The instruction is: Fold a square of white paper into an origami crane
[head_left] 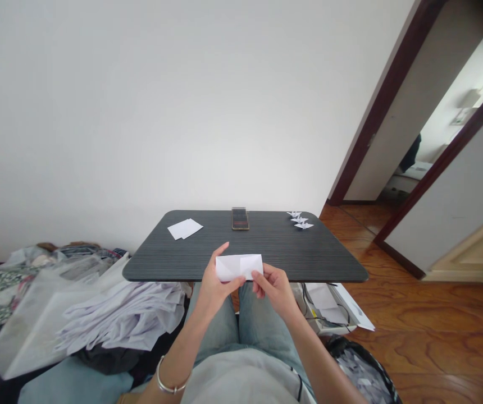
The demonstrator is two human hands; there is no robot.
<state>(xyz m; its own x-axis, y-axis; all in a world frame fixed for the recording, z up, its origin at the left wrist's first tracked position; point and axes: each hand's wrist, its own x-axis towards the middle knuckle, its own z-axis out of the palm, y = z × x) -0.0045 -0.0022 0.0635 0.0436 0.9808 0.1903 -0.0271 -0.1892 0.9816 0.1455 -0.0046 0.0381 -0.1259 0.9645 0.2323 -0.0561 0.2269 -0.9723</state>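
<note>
Between my two hands is a folded sheet of white paper (pixel 238 265), a wide rectangle with crease lines on it, held over the near edge of the dark table (pixel 174 258). My left hand (pixel 216 286) grips its left end, thumb along the lower edge and a finger sticking up behind. At the right end, my right hand (pixel 273 283) pinches the lower corner between thumb and fingers. Farther back on the table lie white paper sheets (pixel 185 228) at the left. Several folded paper cranes (pixel 300 220) stand in a row at the far right.
A phone (pixel 240 219) lies at the table's back middle, by the white wall. Clothes and plastic bags (pixel 43 303) are heaped at the left. Below right are a box with papers and cables (pixel 329 308) and a black bag of paper scraps (pixel 363 370).
</note>
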